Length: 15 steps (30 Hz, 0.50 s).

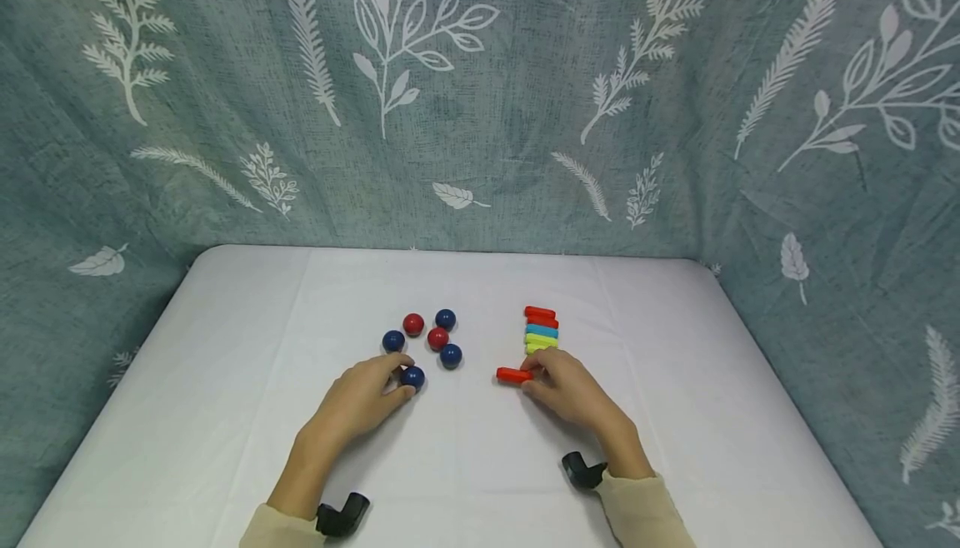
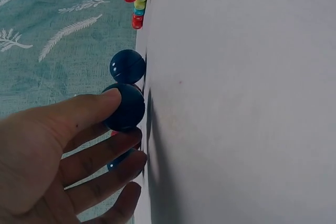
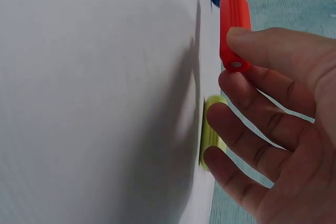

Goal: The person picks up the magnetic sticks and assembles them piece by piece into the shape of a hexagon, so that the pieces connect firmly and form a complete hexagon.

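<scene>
Curtained-off workspace, leaf-print teal fabric [image 1: 517, 140] on three sides, white-covered table [image 1: 187, 415]

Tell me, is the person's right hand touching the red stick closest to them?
Touching. The right wrist view shows the right hand holding the red stick, its thumb against the side.

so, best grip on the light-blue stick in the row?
Probably its two short ends, pinched left and right, coming from above. The light-blue stick lies crosswise, its long sides crowded by a red stick behind and a yellow stick in front; both ends look exposed.
</scene>
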Motion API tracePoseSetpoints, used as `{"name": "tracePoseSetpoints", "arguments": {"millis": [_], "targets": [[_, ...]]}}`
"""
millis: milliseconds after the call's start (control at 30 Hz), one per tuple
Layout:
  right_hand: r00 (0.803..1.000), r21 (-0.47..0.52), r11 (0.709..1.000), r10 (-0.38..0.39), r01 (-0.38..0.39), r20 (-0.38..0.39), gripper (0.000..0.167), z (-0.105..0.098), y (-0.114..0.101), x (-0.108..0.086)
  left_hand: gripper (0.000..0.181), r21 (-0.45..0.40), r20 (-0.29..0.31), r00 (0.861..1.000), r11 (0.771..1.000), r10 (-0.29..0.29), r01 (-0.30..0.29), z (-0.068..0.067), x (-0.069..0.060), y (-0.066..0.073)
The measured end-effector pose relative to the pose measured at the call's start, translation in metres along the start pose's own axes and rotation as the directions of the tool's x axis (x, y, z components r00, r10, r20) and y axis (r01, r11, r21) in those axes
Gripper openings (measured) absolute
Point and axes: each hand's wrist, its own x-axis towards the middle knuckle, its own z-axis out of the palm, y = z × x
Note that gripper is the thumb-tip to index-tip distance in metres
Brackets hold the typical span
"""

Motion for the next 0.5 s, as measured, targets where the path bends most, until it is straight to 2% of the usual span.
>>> {"name": "tracePoseSetpoints", "arguments": {"millis": [233, 500], "targets": [[0.997, -0.005, 0.998, -0.067, 0.067, 0.029, 0.017, 0.010, -0.007, 0.002, 0.034, -0.015, 0.026, 1.000, 1.000, -0.002, 0.002, 0.002, 0.000, 0.002], [0.994, 0.047, 0.997, -0.070, 0.066, 0.089, 0.019, 0.016, -0.017, 0.003, 0.033, -0.067, 0.061, 0.998, 0.998, -0.003, 0.007, 0.004, 0.001, 0.003]]}}
